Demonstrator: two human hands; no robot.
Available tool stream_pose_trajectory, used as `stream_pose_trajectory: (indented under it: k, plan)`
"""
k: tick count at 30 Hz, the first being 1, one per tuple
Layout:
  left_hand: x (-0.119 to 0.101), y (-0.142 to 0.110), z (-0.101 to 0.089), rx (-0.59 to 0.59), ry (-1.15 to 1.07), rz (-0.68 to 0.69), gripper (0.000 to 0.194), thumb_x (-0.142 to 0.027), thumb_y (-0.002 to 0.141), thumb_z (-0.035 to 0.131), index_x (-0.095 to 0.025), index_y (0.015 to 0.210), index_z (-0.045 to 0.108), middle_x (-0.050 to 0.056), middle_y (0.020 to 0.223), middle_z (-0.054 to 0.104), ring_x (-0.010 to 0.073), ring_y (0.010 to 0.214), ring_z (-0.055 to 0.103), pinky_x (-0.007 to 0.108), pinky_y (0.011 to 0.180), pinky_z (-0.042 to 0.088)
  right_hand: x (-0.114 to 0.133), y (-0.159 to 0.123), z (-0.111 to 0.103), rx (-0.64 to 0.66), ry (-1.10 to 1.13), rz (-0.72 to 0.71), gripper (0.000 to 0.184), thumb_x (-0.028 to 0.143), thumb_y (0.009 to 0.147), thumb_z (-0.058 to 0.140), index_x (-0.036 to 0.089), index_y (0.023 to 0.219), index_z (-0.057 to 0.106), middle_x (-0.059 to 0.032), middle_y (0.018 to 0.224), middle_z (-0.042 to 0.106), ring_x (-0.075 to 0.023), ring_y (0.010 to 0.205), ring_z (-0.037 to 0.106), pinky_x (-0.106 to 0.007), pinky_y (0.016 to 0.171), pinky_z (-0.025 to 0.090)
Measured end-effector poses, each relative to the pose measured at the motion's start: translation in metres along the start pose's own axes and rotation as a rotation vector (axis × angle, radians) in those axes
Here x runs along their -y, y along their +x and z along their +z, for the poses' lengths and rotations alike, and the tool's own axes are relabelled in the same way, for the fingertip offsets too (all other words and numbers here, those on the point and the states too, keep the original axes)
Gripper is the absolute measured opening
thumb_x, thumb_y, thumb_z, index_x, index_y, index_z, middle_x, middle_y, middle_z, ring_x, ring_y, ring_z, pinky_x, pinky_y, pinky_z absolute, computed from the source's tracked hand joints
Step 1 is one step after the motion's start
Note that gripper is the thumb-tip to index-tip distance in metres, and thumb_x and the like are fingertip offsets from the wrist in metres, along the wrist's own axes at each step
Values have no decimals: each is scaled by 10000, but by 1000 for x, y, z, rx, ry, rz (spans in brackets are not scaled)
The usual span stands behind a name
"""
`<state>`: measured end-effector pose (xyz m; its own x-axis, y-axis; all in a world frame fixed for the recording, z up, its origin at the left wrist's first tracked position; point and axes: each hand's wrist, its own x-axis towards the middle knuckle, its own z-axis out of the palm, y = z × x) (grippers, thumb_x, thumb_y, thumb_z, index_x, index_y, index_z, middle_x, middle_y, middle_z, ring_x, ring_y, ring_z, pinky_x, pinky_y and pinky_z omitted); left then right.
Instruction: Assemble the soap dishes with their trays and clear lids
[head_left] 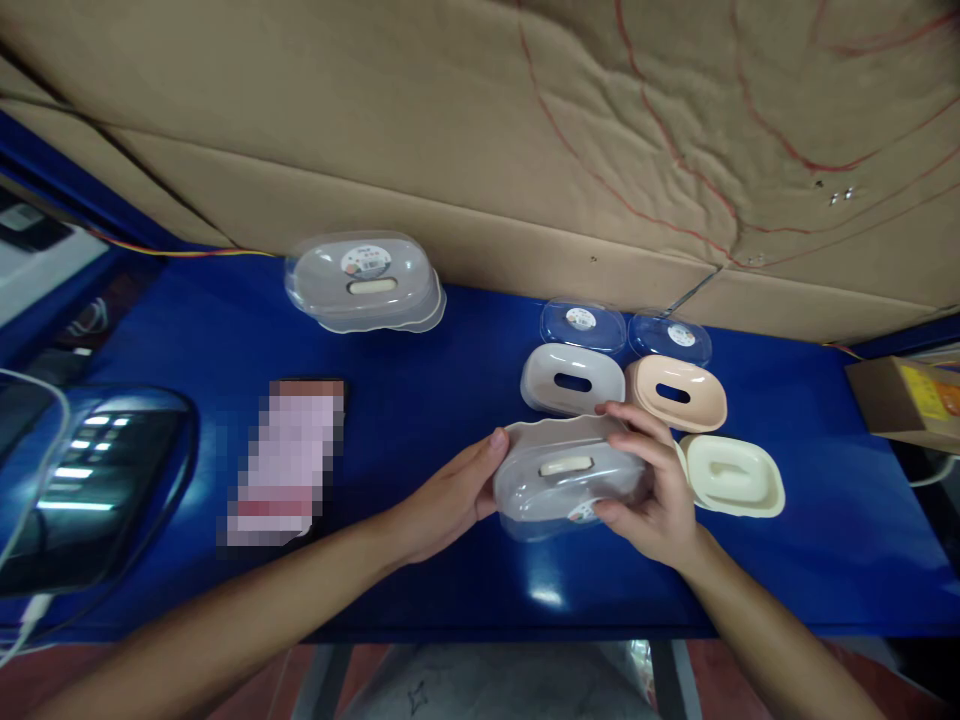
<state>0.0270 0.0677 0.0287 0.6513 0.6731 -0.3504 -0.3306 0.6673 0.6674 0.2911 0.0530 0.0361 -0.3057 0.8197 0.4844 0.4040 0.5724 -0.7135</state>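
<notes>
Gripping grey box (551, 433), left hand (442, 500) and right hand (667, 510), near front edge of tabletop (450, 600) — clear lid (521, 526) (perhaps unseated) could slip if tilted.

No words or numbers are readable. A round white sticker (366, 262) on the covered grey box (315, 285) at back left shows a barcode and tiny print. Similar stickers (581, 319) on two clear lids (555, 335) are too small to read; one on the held grey box (525, 495) is partly hidden. A yellow label (934, 390) on the carton (885, 400) at right is unclear. The phone screen (289, 450) is pixelated.
</notes>
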Motion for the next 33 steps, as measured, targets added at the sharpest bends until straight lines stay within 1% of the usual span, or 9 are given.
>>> stream_pose_trajectory:
  k: [5,11,19,24,26,28,30,31,33]
  plan:
    - [3,1,2,-38,-5,-11,697,-807,980,524,-286,1421,666,92,1411,721,306,1345,639,439,1104,517,3,0,5,-46,-56,14,633,507,951,763,364,1519,522,-113,1511,561,-381,1419,573,-640,1132,525]
    - [6,1,7,-62,-14,-18,732,-828,934,584,-279,1414,653,89,1413,716,317,1352,631,426,1049,551,4,-2,11,-95,-99,41,637,495,952,726,343,1532,511,-118,1531,541,-388,1438,552,-647,1151,504]
    - [9,-2,8,-85,-3,11,690,-810,961,566,-283,1402,627,91,1407,685,313,1333,616,400,989,559,1,-7,18,-145,-128,-4,699,457,939,731,322,1575,476,-129,1519,544,-390,1403,571,-639,1131,516]
    - [12,-4,8,-8,2,46,672,-826,986,480,-338,1443,553,68,1383,634,248,1203,651,375,965,552,6,-4,19,-207,-214,-86,677,553,959,708,330,1562,495,-128,1478,550,-390,1352,611,-655,1089,550]
    - [12,-5,10,55,12,109,701,-828,943,568,-372,1471,501,60,1406,601,241,1211,638,371,978,544,7,-3,18,-209,-238,-96,717,620,942,719,303,1551,511,-143,1460,559,-394,1336,622,-649,1077,560]
    - [13,-7,11,108,57,200,822,-723,830,819,-408,1489,443,47,1467,552,253,1292,594,377,1048,516,8,-3,17,-194,-241,-72,745,657,934,718,292,1550,511,-154,1460,560,-395,1339,621,-645,1075,563]
    - [13,-9,12,120,134,273,949,-487,730,997,-438,1477,413,22,1488,515,246,1335,556,375,1103,485,8,-4,16,-183,-240,-47,740,666,938,713,304,1549,505,-154,1471,560,-396,1346,620,-650,1074,562]
    - [14,-10,12,104,179,293,946,-382,732,1011,-446,1462,412,11,1470,509,232,1323,553,368,1104,485,8,-5,17,-179,-238,-41,741,666,936,716,309,1549,502,-155,1477,558,-397,1349,620,-655,1076,561]
    - [15,-12,12,68,271,328,843,-285,802,959,-439,1436,424,3,1396,515,204,1256,565,342,1055,512,8,-6,18,-180,-234,-42,739,664,937,715,312,1548,497,-157,1483,552,-400,1353,619,-661,1081,557]
